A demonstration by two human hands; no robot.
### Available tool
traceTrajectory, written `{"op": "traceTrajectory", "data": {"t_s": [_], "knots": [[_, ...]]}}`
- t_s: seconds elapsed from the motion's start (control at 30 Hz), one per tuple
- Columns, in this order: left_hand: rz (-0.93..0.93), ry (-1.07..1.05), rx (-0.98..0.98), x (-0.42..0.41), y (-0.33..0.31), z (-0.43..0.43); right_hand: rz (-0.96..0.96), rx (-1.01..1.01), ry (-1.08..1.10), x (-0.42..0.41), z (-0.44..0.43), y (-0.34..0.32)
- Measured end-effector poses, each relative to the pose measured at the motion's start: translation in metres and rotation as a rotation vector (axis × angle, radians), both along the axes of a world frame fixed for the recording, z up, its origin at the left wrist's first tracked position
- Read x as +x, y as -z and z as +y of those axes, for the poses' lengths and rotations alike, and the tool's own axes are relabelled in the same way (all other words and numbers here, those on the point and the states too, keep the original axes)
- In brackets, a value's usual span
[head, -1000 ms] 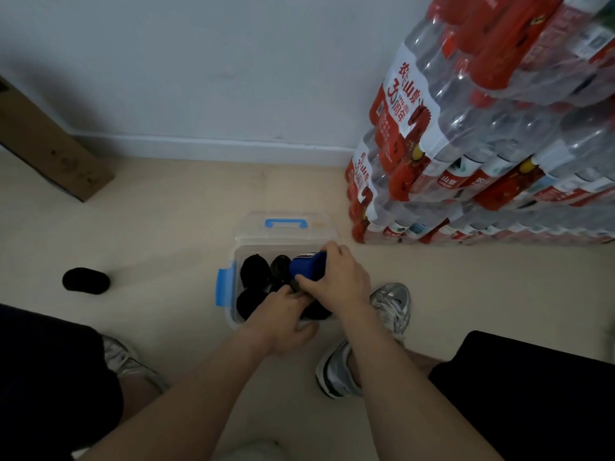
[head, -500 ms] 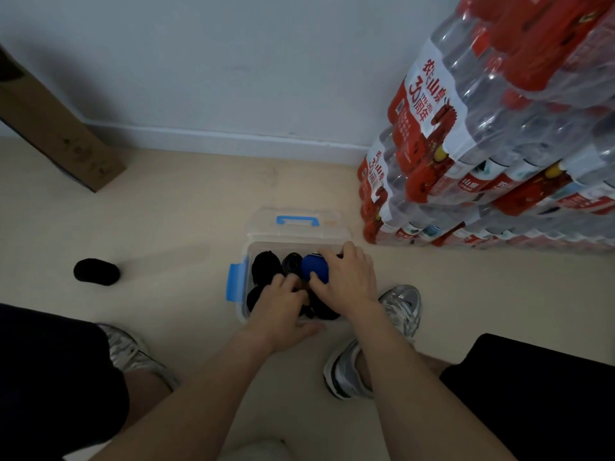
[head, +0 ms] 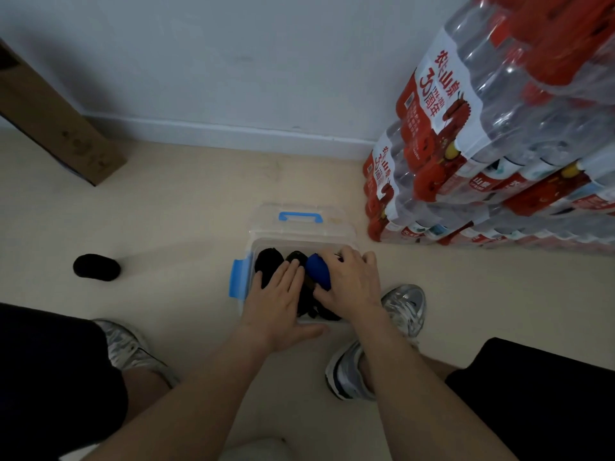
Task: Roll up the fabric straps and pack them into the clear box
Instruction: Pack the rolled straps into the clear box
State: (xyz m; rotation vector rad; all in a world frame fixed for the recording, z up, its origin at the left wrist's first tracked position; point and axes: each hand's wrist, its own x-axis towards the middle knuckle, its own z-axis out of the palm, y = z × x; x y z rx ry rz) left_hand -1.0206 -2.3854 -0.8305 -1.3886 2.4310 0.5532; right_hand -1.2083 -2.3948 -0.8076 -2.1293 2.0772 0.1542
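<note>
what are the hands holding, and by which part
The right hand grips the blue rolled strap around its right side, inside the clear box. The left hand holds nothing; its flat fingers press the black rolls.

Head cam, steep down, floor (head: 166, 207) near.

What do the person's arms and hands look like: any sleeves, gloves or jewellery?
The left forearm and right forearm are bare to the frame edge, no sleeves in view. The left hand and right hand wear no gloves; no watch, bracelet or ring shows.
</note>
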Motion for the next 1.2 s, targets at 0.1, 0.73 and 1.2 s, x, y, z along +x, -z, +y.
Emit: {"op": "traceTrajectory", "data": {"t_s": [0.1,0.73,1.2], "knots": [[0.006,-0.001,0.009,-0.002,-0.001,-0.001,0.053,-0.022,0.037,0.009,0.001,0.001],[0.098,-0.083,0.084,-0.002,0.0,-0.007,-0.048,-0.084,-0.055,0.003,0.02,0.0],[0.119,-0.109,0.13,-0.005,0.001,-0.006,0.175,0.141,0.053,0.042,0.011,0.0]]}}
